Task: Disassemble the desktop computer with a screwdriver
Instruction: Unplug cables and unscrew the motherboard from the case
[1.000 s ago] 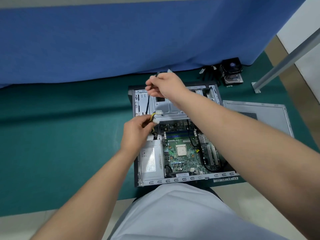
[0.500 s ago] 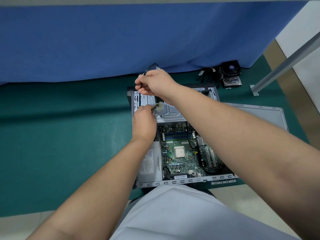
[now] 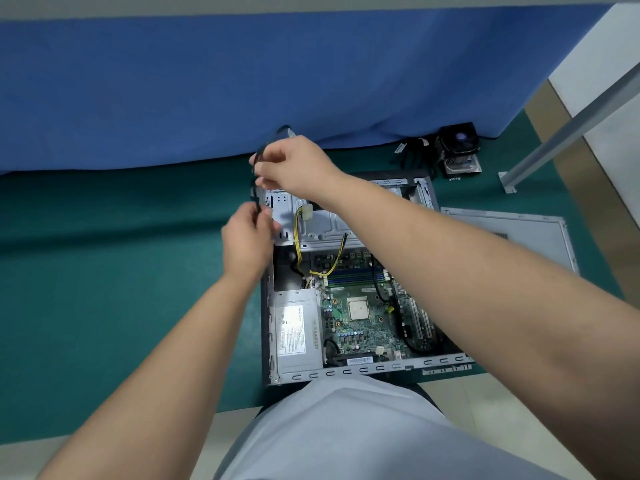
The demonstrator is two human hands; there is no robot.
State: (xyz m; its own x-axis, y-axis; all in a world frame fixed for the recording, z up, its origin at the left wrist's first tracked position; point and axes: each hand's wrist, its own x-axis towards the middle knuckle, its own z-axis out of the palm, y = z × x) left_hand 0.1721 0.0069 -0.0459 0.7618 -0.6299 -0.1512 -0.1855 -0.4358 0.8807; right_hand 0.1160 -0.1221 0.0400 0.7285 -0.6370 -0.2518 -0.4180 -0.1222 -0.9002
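The open desktop case (image 3: pixel 381 368) lies flat on the green mat, its motherboard (image 3: pixel 360 313) and grey power supply (image 3: pixel 294 334) exposed. A thin black cable (image 3: pixel 255 181) rises from the case's far left corner. My right hand (image 3: pixel 294 168) pinches its upper part above the drive cage (image 3: pixel 325 226). Lower down, my left hand (image 3: pixel 247 240) grips the same cable at the case's left wall. A yellow-and-black power lead with a white plug (image 3: pixel 306 213) lies loose on the drive cage. No screwdriver is in sight.
The removed side panel (image 3: pixel 512 237) lies right of the case. A CPU cooler with fan (image 3: pixel 459 147) and some black cables (image 3: pixel 410 155) sit at the back right. Blue cloth (image 3: pixel 242 81) hangs behind the mat. A metal bar (image 3: pixel 571 129) slants at right.
My left hand let go of the white power plug, which now lies on the drive cage, and moved left to the black cable. My right hand drew the cable further up and left.
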